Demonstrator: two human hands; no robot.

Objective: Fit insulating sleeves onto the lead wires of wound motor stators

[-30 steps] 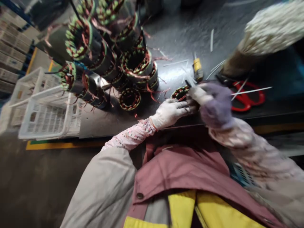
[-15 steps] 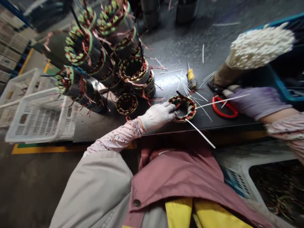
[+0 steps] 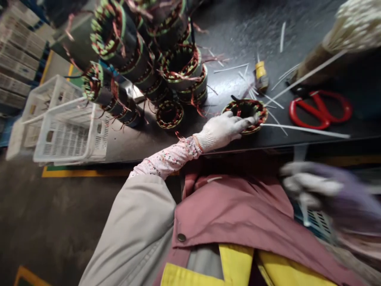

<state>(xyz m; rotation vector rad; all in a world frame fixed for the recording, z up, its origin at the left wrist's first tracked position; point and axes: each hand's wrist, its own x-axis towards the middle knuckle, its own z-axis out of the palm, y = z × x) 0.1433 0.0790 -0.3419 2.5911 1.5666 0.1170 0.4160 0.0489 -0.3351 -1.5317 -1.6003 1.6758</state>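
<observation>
My left hand [image 3: 224, 130], in a white knit glove, grips the near left rim of a motor stator [image 3: 264, 115] on the bench. Its fingers reach over the ring and hide part of the windings. Two long white strips stick out of the stator's right side, one slanting up and one lying nearly level. Below the bench edge my right hand [image 3: 312, 184], in a purple and white glove, is smeared by motion. Its fingers are curled round a white strip [image 3: 304, 212] that shows above and below them.
Stacked stators [image 3: 139, 63] with loose copper leads stand to the left, by white plastic crates [image 3: 64, 149]. Red-handled scissors [image 3: 320, 109], a yellow screwdriver [image 3: 260, 73] and scattered white strips lie on the bench [image 3: 238, 31]. A bundle of white strips [image 3: 357, 28] is at upper right.
My right hand has left the spot by the scissors and come down towards me, below the bench edge, with a white strip. The left hand's fingers reach further across the stator. The view has shifted.
</observation>
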